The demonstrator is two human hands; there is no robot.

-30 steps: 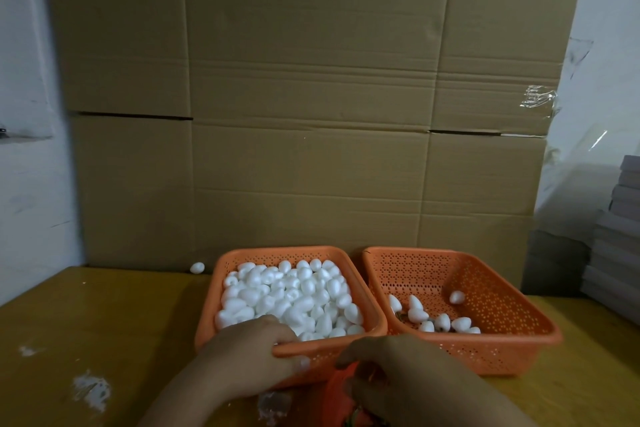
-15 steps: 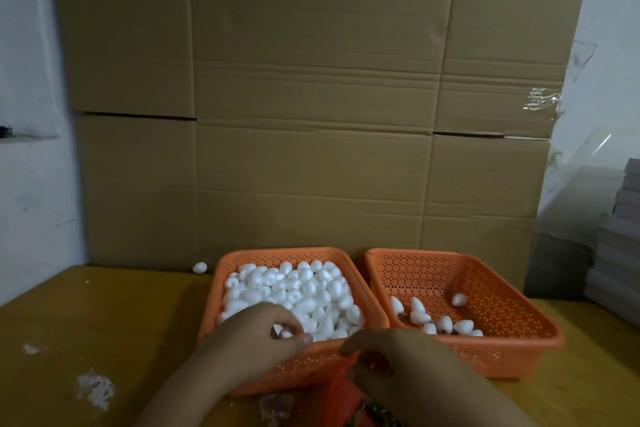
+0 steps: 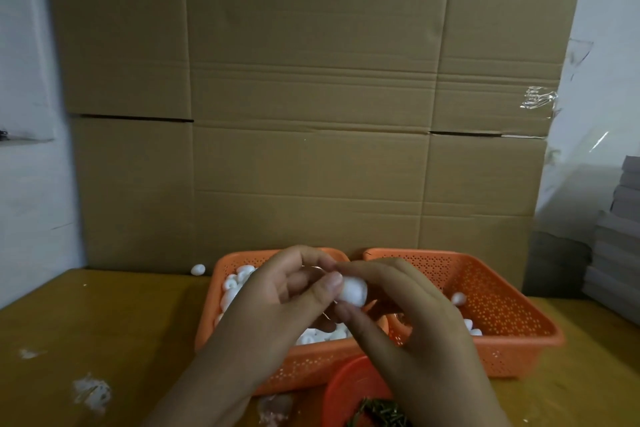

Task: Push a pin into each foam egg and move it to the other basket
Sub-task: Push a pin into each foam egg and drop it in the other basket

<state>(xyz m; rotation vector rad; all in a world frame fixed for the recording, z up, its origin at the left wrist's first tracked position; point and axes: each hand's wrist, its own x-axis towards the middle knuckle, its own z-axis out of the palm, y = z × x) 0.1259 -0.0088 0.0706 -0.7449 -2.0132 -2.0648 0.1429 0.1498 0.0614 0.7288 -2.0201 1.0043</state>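
A white foam egg [image 3: 353, 290] is held up above the two orange baskets, between both hands. My right hand [image 3: 419, 326] pinches it with the index finger on top and the thumb underneath. My left hand [image 3: 277, 308] has its fingers curled and its thumb tip pressed on the egg's left end. A thin metal glint shows by the left fingers; I cannot make out the pin itself. The left basket [image 3: 212, 305] is full of plain eggs [image 3: 239, 280], partly hidden by my hands. The right basket [image 3: 502, 308] holds a few eggs [image 3: 459, 298].
A red bowl [image 3: 349, 388] with dark pins [image 3: 381, 412] sits at the near edge under my right wrist. One stray egg [image 3: 198, 269] lies by the cardboard wall [image 3: 311, 114]. Foam crumbs [image 3: 91, 392] mark the wooden table at left. Grey boards [image 3: 616, 236] are stacked at right.
Both hands have risen from the near rim of the left basket and the bowl. They now meet above the baskets with one egg between them.
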